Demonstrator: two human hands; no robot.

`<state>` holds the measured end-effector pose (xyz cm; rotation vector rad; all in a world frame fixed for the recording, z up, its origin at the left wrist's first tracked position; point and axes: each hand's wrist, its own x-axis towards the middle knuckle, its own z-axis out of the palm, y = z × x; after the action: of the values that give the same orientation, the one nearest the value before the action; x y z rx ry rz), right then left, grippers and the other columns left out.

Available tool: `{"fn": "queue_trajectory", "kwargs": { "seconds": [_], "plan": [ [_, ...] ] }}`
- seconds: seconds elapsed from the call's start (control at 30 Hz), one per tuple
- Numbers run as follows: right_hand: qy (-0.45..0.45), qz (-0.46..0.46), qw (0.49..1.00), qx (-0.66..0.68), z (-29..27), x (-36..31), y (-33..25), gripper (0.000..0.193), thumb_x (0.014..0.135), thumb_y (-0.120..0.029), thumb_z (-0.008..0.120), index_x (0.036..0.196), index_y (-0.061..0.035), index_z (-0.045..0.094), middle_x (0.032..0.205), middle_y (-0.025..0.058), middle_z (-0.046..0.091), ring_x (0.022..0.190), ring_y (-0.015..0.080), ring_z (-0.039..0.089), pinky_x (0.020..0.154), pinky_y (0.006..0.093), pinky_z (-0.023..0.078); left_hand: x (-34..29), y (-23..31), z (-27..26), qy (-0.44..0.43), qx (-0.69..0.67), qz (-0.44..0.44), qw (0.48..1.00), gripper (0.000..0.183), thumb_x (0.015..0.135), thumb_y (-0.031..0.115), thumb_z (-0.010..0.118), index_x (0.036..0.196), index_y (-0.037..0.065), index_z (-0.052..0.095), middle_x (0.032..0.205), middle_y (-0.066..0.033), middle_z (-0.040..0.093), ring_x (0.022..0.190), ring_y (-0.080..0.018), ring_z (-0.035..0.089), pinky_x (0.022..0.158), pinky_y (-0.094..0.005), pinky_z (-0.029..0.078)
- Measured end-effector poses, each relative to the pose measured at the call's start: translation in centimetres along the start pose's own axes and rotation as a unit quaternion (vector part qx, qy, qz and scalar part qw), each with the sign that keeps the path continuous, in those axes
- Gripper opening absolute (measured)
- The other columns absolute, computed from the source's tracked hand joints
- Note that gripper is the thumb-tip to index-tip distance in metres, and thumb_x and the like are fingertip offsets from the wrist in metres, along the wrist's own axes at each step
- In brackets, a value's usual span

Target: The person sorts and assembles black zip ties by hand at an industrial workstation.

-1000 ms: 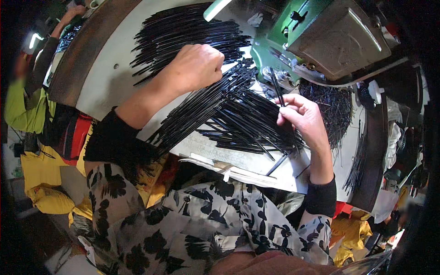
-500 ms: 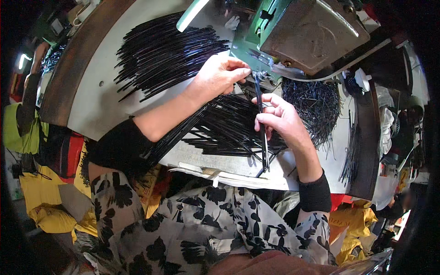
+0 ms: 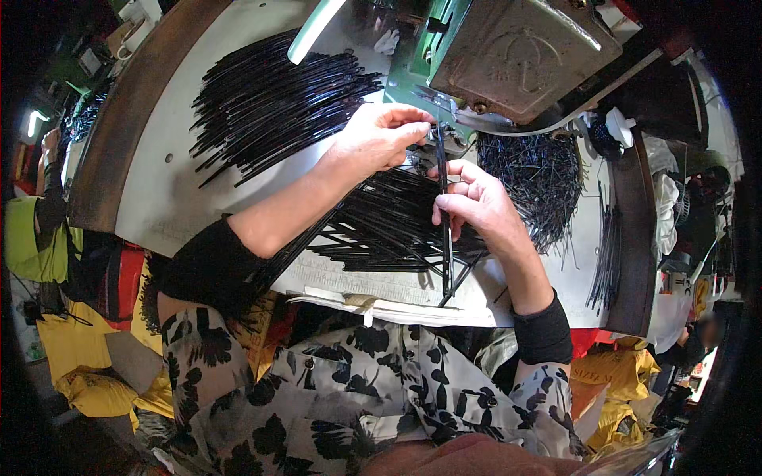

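Note:
My right hand (image 3: 480,205) is closed around a slim black umbrella rib (image 3: 447,266), thumb on one side and fingers on the other. The rib runs from the machine's small metal working head (image 3: 447,136) toward the table's near edge. Beside that head, my left hand (image 3: 375,141) pinches thumb and forefinger together close to the rib's far end; what lies between those fingertips is too small to tell. Under and between my hands spreads a pile of black ribs (image 3: 381,226). Another thick heap of ribs (image 3: 278,107) lies beyond my left forearm.
A green machine with a heavy metal cover (image 3: 528,59) stands at the far side. Right of my right hand is a tangled heap of thin black pieces (image 3: 544,178). A brown rim (image 3: 635,230) borders the pale table (image 3: 151,190). Yellow bags (image 3: 83,349) lie at lower left.
The whole view has shifted slightly, so the machine and heaps sit a little further left. Both hands keep nearly the same hold beside the working head.

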<state>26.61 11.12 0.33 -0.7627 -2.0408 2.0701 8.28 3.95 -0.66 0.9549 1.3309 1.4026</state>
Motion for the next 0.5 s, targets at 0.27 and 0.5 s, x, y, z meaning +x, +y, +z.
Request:
{"fn": "queue_trajectory", "kwargs": {
  "seconds": [0.27, 0.5],
  "plan": [
    [0.006, -0.004, 0.999, 0.053, 0.0, -0.1, -0.4, 0.032, 0.081, -0.011, 0.055, 0.11, -0.0003, 0.05, 0.069, 0.0064, 0.061, 0.051, 0.0083, 0.054, 0.044, 0.0187, 0.043, 1.5, -1.2, 0.2, 0.043, 0.181, 0.148, 0.971, 0.025, 0.086, 0.019, 0.058, 0.104, 0.002, 0.061, 0.069, 0.0026, 0.056, 0.051, -0.001, 0.038, 0.043, -0.0175, 0.032],
    [0.014, 0.003, 0.994, 0.108, -0.4, -0.2, -0.6, 0.037, 0.08, -0.017, 0.056, 0.112, 0.0007, 0.049, 0.07, 0.0059, 0.06, 0.053, 0.0078, 0.054, 0.044, 0.0177, 0.042, 2.0, -0.8, 0.3, 0.027, 0.211, 0.163, 0.963, 0.022, 0.084, 0.016, 0.058, 0.101, 0.003, 0.062, 0.074, 0.0015, 0.059, 0.054, -0.0017, 0.041, 0.046, -0.0182, 0.034]
  ]
}}
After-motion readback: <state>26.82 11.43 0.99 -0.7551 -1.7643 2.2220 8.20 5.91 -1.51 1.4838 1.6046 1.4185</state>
